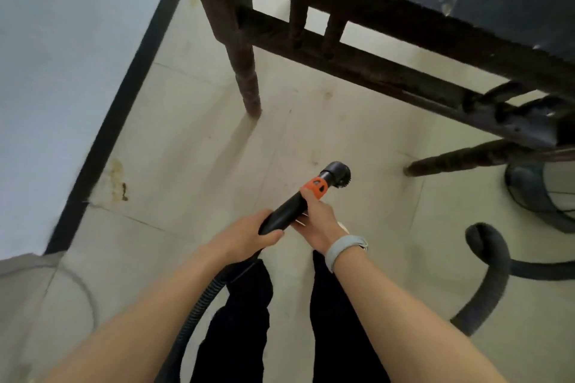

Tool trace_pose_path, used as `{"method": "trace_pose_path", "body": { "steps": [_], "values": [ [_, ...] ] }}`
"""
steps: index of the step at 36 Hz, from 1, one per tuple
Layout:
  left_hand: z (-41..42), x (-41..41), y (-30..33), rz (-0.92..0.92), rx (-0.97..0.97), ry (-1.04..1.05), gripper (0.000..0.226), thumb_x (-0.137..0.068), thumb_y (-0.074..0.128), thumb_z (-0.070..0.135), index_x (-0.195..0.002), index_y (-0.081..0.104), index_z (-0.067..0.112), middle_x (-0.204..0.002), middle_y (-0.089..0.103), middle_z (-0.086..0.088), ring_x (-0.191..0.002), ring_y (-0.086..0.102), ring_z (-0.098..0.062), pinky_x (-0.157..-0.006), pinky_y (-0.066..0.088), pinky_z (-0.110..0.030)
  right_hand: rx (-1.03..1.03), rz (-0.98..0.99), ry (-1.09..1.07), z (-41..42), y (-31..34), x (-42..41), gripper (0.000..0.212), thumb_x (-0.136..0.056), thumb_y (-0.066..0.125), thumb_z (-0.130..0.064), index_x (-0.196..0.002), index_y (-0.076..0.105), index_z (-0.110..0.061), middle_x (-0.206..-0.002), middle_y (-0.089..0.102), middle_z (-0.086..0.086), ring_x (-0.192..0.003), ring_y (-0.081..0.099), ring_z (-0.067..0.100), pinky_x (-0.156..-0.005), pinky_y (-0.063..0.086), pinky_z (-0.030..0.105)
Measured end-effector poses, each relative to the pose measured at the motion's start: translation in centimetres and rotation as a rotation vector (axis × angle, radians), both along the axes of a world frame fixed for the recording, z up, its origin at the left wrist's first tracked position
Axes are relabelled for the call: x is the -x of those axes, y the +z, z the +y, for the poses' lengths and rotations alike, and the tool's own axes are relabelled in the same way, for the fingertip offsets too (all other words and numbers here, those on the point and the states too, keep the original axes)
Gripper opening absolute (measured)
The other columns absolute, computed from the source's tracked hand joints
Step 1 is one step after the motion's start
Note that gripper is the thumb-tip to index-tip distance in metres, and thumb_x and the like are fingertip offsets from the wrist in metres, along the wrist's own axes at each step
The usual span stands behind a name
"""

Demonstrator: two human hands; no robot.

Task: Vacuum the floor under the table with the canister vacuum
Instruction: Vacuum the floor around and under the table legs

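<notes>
Both hands, left hand [249, 235] and right hand [314, 221], grip the vacuum wand [284, 211].

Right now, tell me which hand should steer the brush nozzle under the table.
Probably the right hand: it grips the wand nearest the orange collar and brush nozzle. The left hand holds the rear end, where the hose joins.

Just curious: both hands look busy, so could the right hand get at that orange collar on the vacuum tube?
Probably yes. The right hand already holds the black tube just behind the orange collar, with nothing between them; the left hand grips further back.
</notes>
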State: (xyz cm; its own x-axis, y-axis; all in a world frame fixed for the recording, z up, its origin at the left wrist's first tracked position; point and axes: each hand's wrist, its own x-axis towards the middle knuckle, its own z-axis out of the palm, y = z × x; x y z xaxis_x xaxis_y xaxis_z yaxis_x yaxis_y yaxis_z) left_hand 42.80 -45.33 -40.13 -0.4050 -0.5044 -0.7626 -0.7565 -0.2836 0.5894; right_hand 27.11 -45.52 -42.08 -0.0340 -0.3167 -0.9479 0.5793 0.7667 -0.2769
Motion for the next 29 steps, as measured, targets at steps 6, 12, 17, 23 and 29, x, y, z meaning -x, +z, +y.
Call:
{"method": "trace_pose_path", "body": {
  "steps": [6, 12, 17, 23, 29],
  "values": [
    [-2.3, -1.6, -6.6, -0.026, 0.044, -0.015, 0.015, -0.093, 0.056, 0.036, -0.104, 0.049, 0.029, -0.071, 0.061, 0.005, -0.062, 0.062, -0.013, -0.066, 0.051, -0.03, 0.075, -0.006, -0.056, -1.7, -6.5, -1.7, 0.029, -0.097, 0.052, -0.024, -0.12, 0.047, -0.006, -0.106, 0.058, 0.013, -0.099, 0.059, 0.029, -0.067, 0.052, 0.032],
    [-2.4, -0.9, -16.1, -0.056, 0.045, 0.013, 0.021, -0.093, 0.056, 0.035, -0.108, 0.05, 0.022, -0.075, 0.065, 0.0, -0.06, 0.066, -0.012, -0.062, 0.054, -0.026, 0.055, 0.002, -0.015, -2.4, -15.7, -1.5, 0.033, -0.096, 0.054, -0.025, -0.121, 0.046, -0.004, -0.108, 0.06, 0.014, -0.102, 0.06, 0.029, -0.072, 0.055, 0.034],
    [-0.1, -2.1, -22.2, -0.131, 0.05, 0.109, 0.023, -0.089, 0.064, 0.03, -0.102, 0.047, 0.021, -0.073, 0.064, -0.001, -0.06, 0.067, -0.014, -0.062, 0.052, -0.028, 0.044, -0.017, 0.163, -0.5, -21.2, -2.0, 0.039, -0.098, 0.049, -0.02, -0.133, 0.042, -0.005, -0.113, 0.061, 0.013, -0.103, 0.062, 0.027, -0.082, 0.054, 0.033],
    [5.5, -5.8, -22.6, -0.308, -0.029, 0.314, 0.027, -0.092, 0.061, 0.026, -0.105, 0.04, 0.014, -0.08, 0.061, -0.007, -0.069, 0.062, -0.022, -0.061, 0.046, -0.032, -0.034, 0.1, 0.469, 4.8, -20.8, -1.7, 0.051, -0.096, 0.053, -0.022, -0.142, 0.035, -0.011, -0.125, 0.055, 0.012, -0.098, 0.058, 0.019, -0.085, 0.051, 0.034],
    [8.2, -6.2, -19.0, -0.399, -0.05, 0.464, 0.032, -0.094, 0.058, 0.023, -0.113, 0.037, 0.009, -0.086, 0.054, -0.006, -0.077, 0.055, -0.026, -0.066, 0.04, -0.034, -0.036, 0.122, 0.589, 6.7, -15.9, 0.4, 0.04, -0.097, 0.048, -0.016, -0.136, 0.041, -0.007, -0.127, 0.056, 0.016, -0.093, 0.053, 0.016, -0.087, 0.049, 0.035]
  ]
}}
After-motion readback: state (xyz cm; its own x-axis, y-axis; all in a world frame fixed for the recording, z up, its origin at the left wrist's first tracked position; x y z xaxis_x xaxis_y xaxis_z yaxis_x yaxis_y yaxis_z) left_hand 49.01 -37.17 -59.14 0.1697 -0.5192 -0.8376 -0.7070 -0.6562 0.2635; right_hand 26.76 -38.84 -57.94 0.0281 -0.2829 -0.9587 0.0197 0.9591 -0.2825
